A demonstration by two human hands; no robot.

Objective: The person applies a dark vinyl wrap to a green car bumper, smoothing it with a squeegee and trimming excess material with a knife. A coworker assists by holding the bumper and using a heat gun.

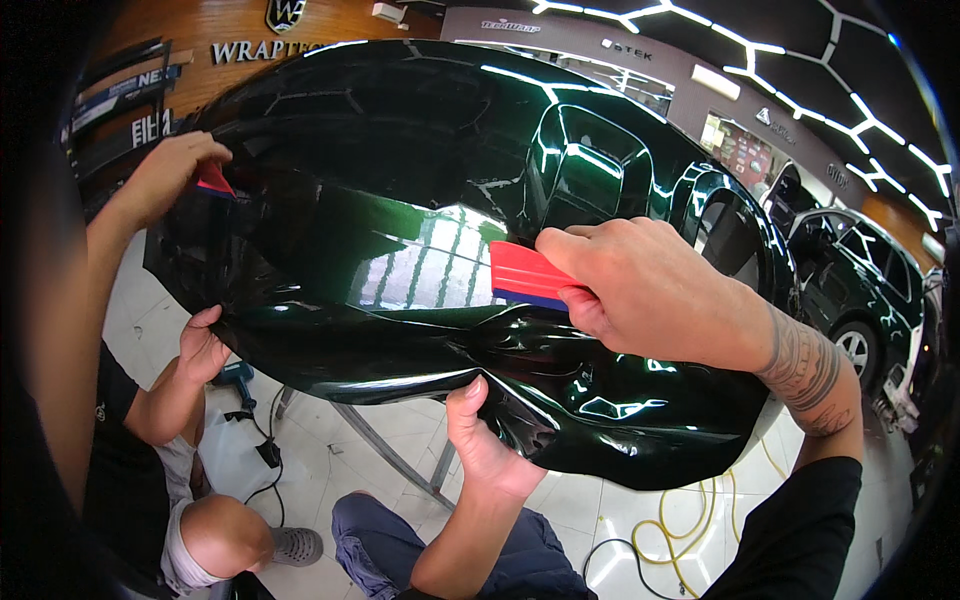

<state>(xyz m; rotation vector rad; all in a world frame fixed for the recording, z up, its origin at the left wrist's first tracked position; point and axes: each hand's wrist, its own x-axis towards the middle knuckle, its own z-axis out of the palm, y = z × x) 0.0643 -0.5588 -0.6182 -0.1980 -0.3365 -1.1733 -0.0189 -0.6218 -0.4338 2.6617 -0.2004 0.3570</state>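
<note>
My right hand (640,285) grips a red squeegee (525,262) with a blue edge against glossy dark green film (390,130) over a large curved panel, right of a bright reflection. Lower centre, my left hand (485,440) holds the film's puckered bottom edge, thumb up against it and the other fingers hidden underneath. Folds and wrinkles run through the film between and below my two hands. At the left, a co-worker's upper hand (180,170) holds another red squeegee (215,178) on the film; their lower hand (203,350) pinches the film's edge.
A metal stand (400,455) supports the panel. The seated co-worker's knee (225,535) is at lower left, near a white jug (230,450), a teal tool (235,378) and cables. A yellow hose (665,535) lies on the tiled floor. A dark green car (860,290) stands at right.
</note>
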